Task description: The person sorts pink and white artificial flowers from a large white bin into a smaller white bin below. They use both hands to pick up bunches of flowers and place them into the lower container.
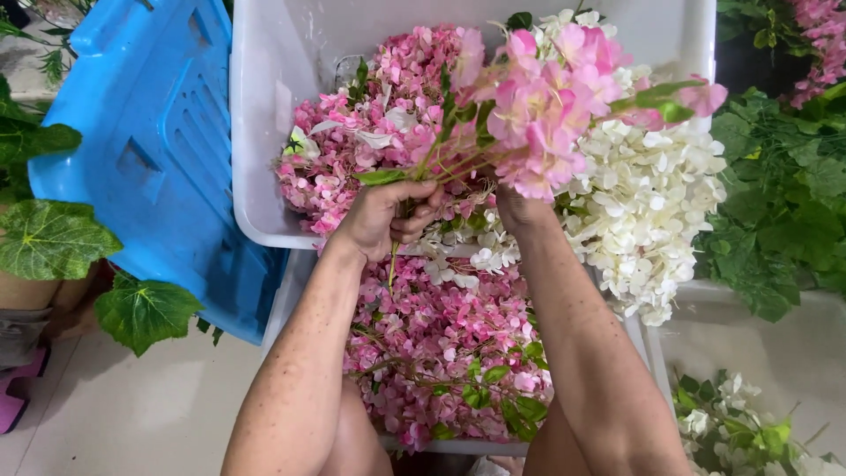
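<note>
Left hand [388, 220]: clenched on pink flower stems [441, 167]
Right hand [520, 207]: grip hidden (cannot tell)
Progress: white tub [264, 132] at 12 o'clock already heaped

One head camera looks steeply down, very near, on both hands [441, 211] and the bins just beyond them.

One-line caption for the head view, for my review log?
Left hand grips a bunch of pink flower stems over a white tub of pink and white blossoms; right hand sits mostly hidden behind them.
</note>
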